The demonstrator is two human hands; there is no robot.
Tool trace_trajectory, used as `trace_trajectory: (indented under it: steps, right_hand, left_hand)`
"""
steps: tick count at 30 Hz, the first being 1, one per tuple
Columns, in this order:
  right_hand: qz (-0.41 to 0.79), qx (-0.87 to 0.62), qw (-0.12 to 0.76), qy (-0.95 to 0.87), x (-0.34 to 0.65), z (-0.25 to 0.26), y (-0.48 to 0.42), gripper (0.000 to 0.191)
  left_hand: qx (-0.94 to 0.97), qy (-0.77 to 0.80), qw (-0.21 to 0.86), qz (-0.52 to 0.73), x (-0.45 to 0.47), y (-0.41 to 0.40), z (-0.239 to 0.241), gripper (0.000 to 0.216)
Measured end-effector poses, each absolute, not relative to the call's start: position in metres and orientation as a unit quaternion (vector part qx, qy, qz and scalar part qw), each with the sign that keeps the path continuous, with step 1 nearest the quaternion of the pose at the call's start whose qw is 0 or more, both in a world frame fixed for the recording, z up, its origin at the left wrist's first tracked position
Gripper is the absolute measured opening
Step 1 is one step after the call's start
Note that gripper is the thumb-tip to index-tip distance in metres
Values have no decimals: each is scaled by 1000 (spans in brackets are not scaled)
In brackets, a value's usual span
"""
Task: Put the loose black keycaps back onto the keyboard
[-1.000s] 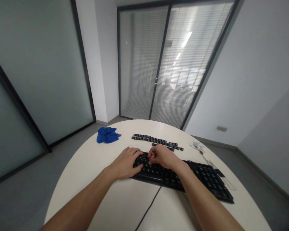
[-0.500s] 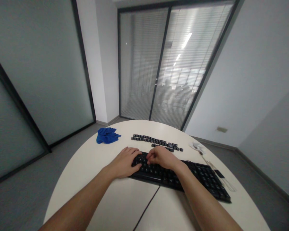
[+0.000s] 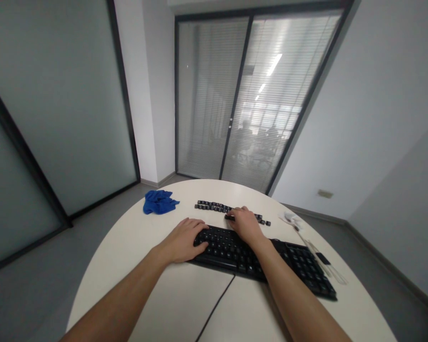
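Note:
A black keyboard (image 3: 223, 254) lies at a slant across the table, with the small pale marks of its keys showing. Its left end is in the grip of my left hand (image 3: 185, 240), the fingers over the far edge and the thumb apart on the near keys. Beyond the keyboard, black keycaps (image 3: 211, 205) lie in rows. My right hand (image 3: 245, 224) reaches over the keyboard to these rows, fingers bent and closed together at a keycap. The back of that hand covers part of the rows, and its fingertips are partly hidden.
A crumpled blue cloth (image 3: 160, 202) lies at the table's far left. On the right are a clear plastic bag (image 3: 291, 218), thin pale sticks or wires (image 3: 312, 247) and a small black item (image 3: 323, 258). The round white table (image 3: 157, 304) has a dark seam running toward me.
My right hand has moved from the keyboard's keys forward and slightly right to the keycap rows. My left hand has stayed on the keyboard's left end.

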State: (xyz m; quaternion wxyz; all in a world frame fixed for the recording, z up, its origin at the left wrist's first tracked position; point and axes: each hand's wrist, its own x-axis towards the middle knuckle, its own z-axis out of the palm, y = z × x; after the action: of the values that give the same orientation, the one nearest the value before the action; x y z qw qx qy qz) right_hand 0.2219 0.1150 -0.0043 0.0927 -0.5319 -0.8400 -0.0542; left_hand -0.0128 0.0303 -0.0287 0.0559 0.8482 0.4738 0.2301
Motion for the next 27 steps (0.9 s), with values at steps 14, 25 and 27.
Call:
trace_trajectory:
  steps: [14, 25, 27]
  right_hand:
    - [-32, -534, 92, -840, 210, -8, 123, 25]
    - [246, -402, 72, -879, 231, 26, 96, 23]
    - [257, -397, 64, -879, 230, 22, 95, 23]
  left_hand:
    - [843, 480, 58, 235, -16, 31, -30, 38]
    - [844, 477, 62, 237, -18, 31, -31, 37]
    - [844, 476, 60, 238, -18, 31, -31, 37]
